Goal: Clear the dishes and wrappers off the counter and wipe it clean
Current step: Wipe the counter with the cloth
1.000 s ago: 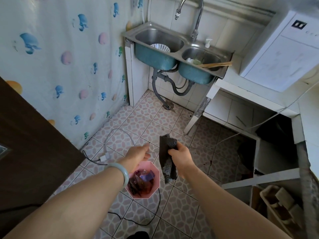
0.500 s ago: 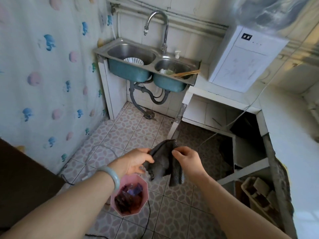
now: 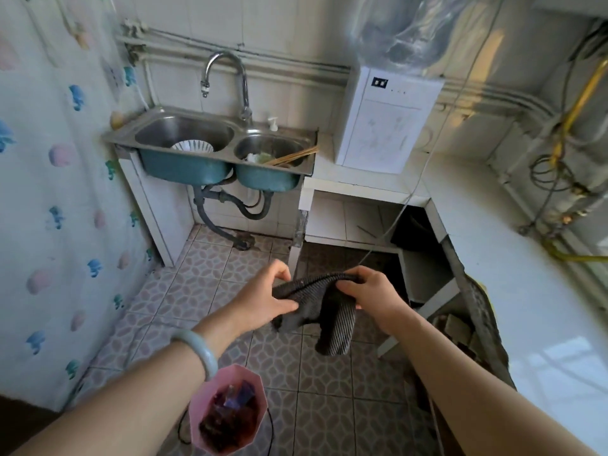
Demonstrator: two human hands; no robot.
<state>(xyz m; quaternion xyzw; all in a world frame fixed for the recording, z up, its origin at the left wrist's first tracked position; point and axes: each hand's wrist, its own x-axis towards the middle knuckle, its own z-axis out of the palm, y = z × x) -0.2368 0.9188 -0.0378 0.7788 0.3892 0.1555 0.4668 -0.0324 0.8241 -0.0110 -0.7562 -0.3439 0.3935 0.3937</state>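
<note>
At centre frame I saw a dark, ribbed cloth [image 3: 324, 311] stretched between both hands above the patterned floor tiles [image 3: 322, 383]. The left hand [image 3: 263, 299] pinched its left edge between thumb and curled fingers; the right hand [image 3: 371, 292] gripped the top fold, fingers curled over it. The smooth white desk [image 3: 513, 264] ran down the right side. Lower centre stood an octagonal pink bin [image 3: 197, 409] of crumpled wrappers [image 3: 227, 422]; upper left, a steel double sink [image 3: 121, 134] held a white ribbed bowl [image 3: 192, 147].
</note>
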